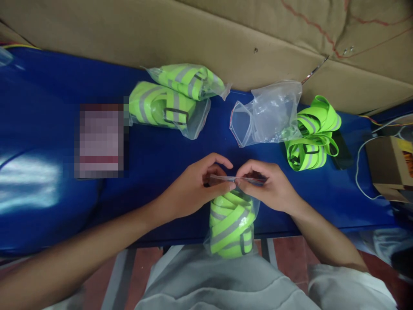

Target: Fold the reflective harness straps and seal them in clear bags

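A clear plastic bag (256,206) hangs at the table's front edge, with a folded neon-green strap (230,224) inside. Grey reflective stripes and a black buckle show through the plastic. My left hand (203,185) pinches the bag's top edge between thumb and fingers, its index finger arched above. Close beside it, my right hand (266,183) grips the same edge, with thumb and index finger pressed together. The fingertips of both hands nearly meet at the middle of the bag's opening.
Two bagged green straps (155,103) lie at the back left of the blue table (142,155). Clear bags (274,112) and loose green straps (309,150) are at the back right. Cardboard (206,38) lines the back; a small box (390,165) stands far right. A blurred-out rectangle (100,142) is left.
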The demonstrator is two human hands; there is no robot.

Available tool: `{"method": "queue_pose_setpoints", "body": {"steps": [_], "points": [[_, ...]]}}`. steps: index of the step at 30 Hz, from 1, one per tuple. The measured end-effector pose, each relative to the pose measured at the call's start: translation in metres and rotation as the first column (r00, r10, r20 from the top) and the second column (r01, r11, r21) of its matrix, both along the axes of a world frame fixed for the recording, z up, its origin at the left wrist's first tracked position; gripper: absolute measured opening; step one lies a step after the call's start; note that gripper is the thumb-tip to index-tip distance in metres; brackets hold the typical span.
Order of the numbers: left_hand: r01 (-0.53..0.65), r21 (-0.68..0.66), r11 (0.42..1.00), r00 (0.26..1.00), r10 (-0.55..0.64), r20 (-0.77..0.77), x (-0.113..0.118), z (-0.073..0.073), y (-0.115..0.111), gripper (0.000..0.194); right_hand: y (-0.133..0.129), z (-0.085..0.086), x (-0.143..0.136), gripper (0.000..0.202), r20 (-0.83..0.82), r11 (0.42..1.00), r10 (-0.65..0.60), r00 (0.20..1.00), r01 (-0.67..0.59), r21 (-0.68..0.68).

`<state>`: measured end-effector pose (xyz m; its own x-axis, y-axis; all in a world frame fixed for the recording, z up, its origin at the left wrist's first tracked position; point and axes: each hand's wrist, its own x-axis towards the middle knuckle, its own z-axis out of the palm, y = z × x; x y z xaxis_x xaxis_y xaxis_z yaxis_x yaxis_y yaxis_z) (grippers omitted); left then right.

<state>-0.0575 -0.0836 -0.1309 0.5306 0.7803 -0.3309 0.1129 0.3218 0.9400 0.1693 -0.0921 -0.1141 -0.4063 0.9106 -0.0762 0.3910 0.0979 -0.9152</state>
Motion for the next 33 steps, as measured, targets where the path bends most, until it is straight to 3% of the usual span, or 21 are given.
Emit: {"method": "queue_pose_setpoints", "body": {"steps": [3, 10, 16, 21, 28, 33], "points": [[0.009, 0.038, 0.999, 0.999, -0.007, -0.05, -0.003, 0.002, 0.003, 0.025, -0.001, -0.003, -0.001, 0.008, -0.016, 1.0, -0.015, 1.0, 0.015, -0.017], [0.026, 0.165, 0.986, 0.985, 0.003, -0.171, -0.001, -0.003, 0.001, 0.025, -0.003, -0.015, -0.002, 0.01, -0.008, 0.997, 0.0, 1.0, 0.0, 0.074], [0.005, 0.125, 0.992, 0.991, 0.012, -0.135, -0.006, -0.003, 0.005, 0.029, -0.001, -0.012, 0.0, 0.008, -0.006, 0.995, -0.029, 1.0, 0.03, 0.097], [-0.005, 0.175, 0.985, 0.989, 0.031, -0.143, -0.01, -0.002, 0.009, 0.027, 0.0, -0.013, 0.001, 0.007, -0.035, 0.994, -0.032, 0.999, 0.036, 0.101], [-0.037, 0.0, 0.999, 0.999, 0.037, -0.01, -0.015, -0.007, 0.018, 0.024, 0.003, -0.023, 0.005, 0.015, -0.146, 0.988, -0.151, 0.978, 0.149, -0.026], [-0.059, 0.106, 0.993, 0.998, 0.062, -0.023, -0.018, -0.009, 0.019, 0.03, 0.007, -0.027, 0.009, 0.021, -0.169, 0.986, -0.151, 0.974, 0.137, -0.094]]}}
